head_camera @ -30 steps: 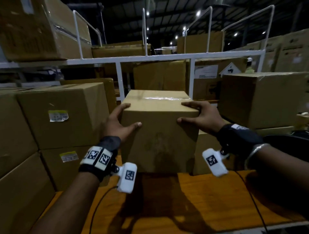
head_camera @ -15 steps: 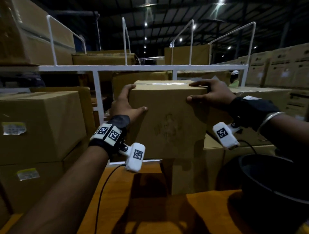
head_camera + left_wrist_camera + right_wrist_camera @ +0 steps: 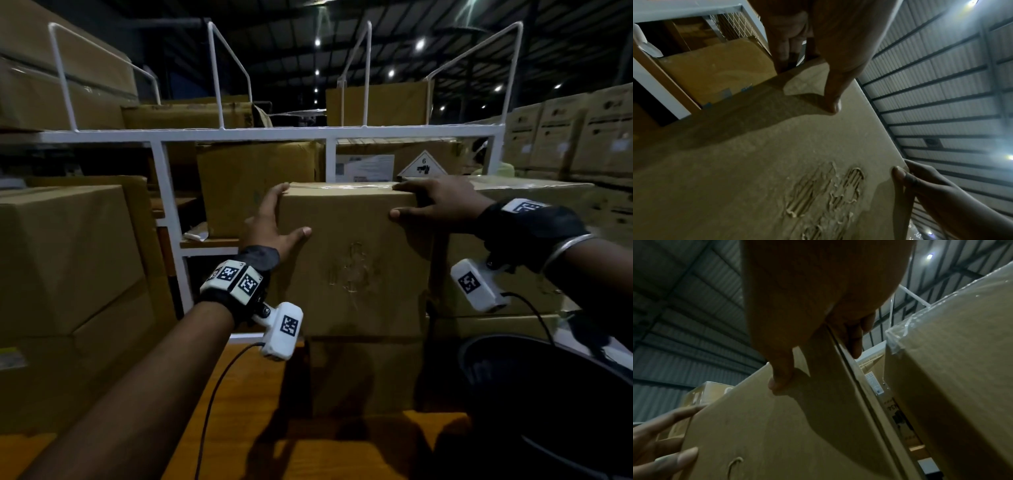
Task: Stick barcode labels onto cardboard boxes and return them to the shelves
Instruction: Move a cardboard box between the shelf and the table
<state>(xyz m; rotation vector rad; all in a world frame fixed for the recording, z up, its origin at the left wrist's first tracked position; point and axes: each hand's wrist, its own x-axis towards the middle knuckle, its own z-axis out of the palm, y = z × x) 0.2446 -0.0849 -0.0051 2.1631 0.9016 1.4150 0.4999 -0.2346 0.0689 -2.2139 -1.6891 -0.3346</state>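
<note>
A plain brown cardboard box [image 3: 352, 260] is up at shelf height in the head view, with a torn patch on its front face. Its bottom edge meets the top of another box [image 3: 366, 373] below. My left hand [image 3: 274, 222] grips its upper left corner, fingers along the side and thumb on the front. My right hand [image 3: 442, 202] grips the upper right corner, fingers over the top edge. In the left wrist view the thumb [image 3: 833, 104] presses the box front [image 3: 756, 162]. In the right wrist view the right hand [image 3: 807, 305] clasps the box edge [image 3: 777, 426]. No barcode label shows on this box.
A white shelf frame [image 3: 239, 132] loaded with boxes stands right behind. Stacked boxes [image 3: 68, 253] fill the left, and a taped box [image 3: 513, 274] sits close on the right. A black bin [image 3: 548, 394] stands at the lower right on the wooden table [image 3: 239, 428].
Both hands have raised the box off the table and carried it forward toward the shelf. The view has tilted up and the black bin has come into sight.
</note>
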